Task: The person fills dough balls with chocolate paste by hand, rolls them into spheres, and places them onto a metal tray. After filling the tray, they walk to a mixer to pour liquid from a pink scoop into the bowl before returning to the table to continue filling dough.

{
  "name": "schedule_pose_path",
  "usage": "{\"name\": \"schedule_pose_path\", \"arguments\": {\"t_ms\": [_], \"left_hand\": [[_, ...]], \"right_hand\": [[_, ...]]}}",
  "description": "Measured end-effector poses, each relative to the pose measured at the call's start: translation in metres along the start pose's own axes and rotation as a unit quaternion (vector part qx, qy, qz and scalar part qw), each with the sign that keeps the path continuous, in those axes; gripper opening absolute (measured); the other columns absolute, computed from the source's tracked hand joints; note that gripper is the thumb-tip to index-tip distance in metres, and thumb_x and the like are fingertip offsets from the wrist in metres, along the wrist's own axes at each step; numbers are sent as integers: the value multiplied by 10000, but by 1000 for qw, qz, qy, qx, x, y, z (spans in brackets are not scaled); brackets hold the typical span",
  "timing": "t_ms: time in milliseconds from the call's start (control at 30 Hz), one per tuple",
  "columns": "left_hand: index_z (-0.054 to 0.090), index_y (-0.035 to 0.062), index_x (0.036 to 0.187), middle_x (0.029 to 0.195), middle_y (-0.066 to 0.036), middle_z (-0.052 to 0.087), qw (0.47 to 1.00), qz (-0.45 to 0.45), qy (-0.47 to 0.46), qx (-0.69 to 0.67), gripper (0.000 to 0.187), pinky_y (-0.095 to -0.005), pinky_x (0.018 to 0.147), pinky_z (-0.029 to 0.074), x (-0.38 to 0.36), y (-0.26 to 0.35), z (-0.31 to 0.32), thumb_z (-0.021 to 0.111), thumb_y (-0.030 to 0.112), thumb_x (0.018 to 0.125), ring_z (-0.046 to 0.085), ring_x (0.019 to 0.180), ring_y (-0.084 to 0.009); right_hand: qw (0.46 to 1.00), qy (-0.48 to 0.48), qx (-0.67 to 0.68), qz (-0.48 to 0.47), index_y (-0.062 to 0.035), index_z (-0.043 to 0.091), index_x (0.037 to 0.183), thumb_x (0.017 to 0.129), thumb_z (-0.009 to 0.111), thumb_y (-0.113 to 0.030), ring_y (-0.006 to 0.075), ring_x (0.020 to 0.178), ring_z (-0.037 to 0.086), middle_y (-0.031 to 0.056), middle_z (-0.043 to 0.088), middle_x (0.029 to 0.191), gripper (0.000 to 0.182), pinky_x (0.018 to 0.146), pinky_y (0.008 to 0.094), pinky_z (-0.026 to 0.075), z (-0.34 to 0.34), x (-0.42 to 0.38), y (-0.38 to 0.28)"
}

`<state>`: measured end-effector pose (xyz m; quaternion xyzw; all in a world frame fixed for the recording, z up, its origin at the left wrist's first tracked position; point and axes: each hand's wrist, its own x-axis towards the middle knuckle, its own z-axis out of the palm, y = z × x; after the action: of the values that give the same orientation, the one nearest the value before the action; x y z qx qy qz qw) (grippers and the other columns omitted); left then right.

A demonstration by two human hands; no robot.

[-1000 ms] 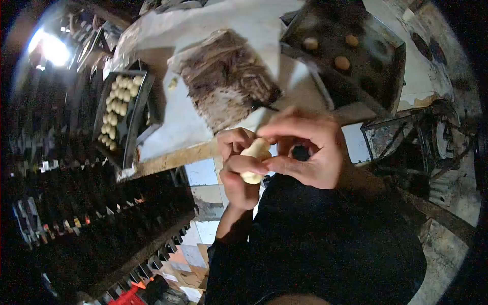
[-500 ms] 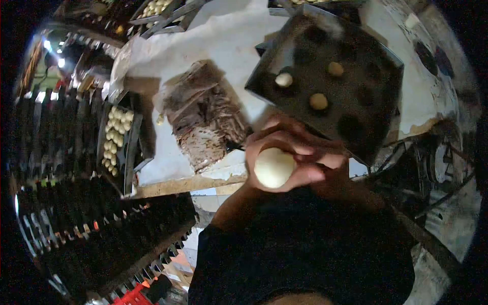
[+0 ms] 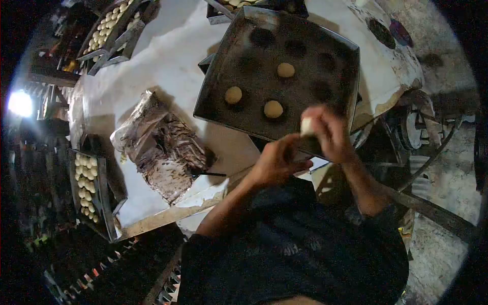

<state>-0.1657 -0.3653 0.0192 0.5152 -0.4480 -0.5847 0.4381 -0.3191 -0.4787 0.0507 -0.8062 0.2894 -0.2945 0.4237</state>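
My right hand (image 3: 328, 133) is blurred over the near right part of a dark square tray (image 3: 310, 84), its fingers closed on a pale dough ball (image 3: 307, 127). Beside it, at the tray's near edge, my left hand (image 3: 278, 161) has its thumb and fingers apart and nothing in it. Three round dough balls lie in the tray: one near the middle (image 3: 285, 70), one at the left (image 3: 233, 95) and one nearer me (image 3: 273, 109). To the left of the tray, a crumpled plastic bag with dark brown contents (image 3: 165, 145) rests on the table.
The pale worktable (image 3: 168, 56) has a worn wooden front edge. A tray of small dough balls (image 3: 87, 185) is at its left end, another (image 3: 109, 30) at the back left, and part of a third (image 3: 241, 4) at the back. Metal framework stands at the right.
The dough ball has gone from between both hands into my right hand, which has moved out over the tray. My left hand has opened. The view has shifted, with the tray lower and further left.
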Motion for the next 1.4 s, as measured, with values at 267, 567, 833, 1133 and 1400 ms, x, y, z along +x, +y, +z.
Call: {"name": "schedule_pose_path", "arguments": {"t_ms": [267, 567, 833, 1133, 1400], "left_hand": [[542, 31, 1118, 743, 68, 420, 981, 43, 188, 19, 328, -172, 593, 324, -84, 21, -102, 710, 124, 852, 400, 663, -41], [675, 95, 940, 916, -84, 685, 694, 67, 602, 389, 204, -293, 636, 477, -321, -69, -336, 699, 18, 752, 629, 804, -173], [692, 44, 918, 909, -241, 664, 570, -152, 620, 517, 556, -471, 774, 492, -385, -136, -617, 572, 579, 823, 633, 901, -416], [537, 23, 982, 931, -118, 654, 700, 183, 604, 335, 259, -332, 712, 504, -300, -18, -368, 666, -43, 767, 614, 793, -191], [287, -14, 1425, 1154, -219, 530, 828, 248, 382, 326, 849, -385, 904, 464, -181, 11, -151, 762, 172, 746, 564, 1047, -319]], "right_hand": [[895, -170, -382, 152, 21, 349, 1380, 831, 565, -95, 408, 1336, 305, 264, 368, 1399, 602, 1138, 449, 241, -15, 50, 82], [884, 202, -390, -162, -34, 542, 1273, 979, 512, -278, 277, 1202, 497, 150, 462, 1353, 383, 958, 409, 453, 54, 31, 24], [937, 49, -320, -131, 8, 641, 978, 858, 603, -84, 296, 966, 594, 159, 569, 1101, 156, 849, 383, 489, 199, 2, -110], [988, 52, -122, -75, -29, 639, 963, 884, 571, -117, 220, 830, 605, 118, 616, 915, 137, 781, 321, 475, 226, 2, -115], [955, -112, 242, 132, -19, 672, 1080, 791, 739, -328, 193, 876, 640, 115, 655, 980, 428, 808, 306, 506, 221, 22, -119]]}}
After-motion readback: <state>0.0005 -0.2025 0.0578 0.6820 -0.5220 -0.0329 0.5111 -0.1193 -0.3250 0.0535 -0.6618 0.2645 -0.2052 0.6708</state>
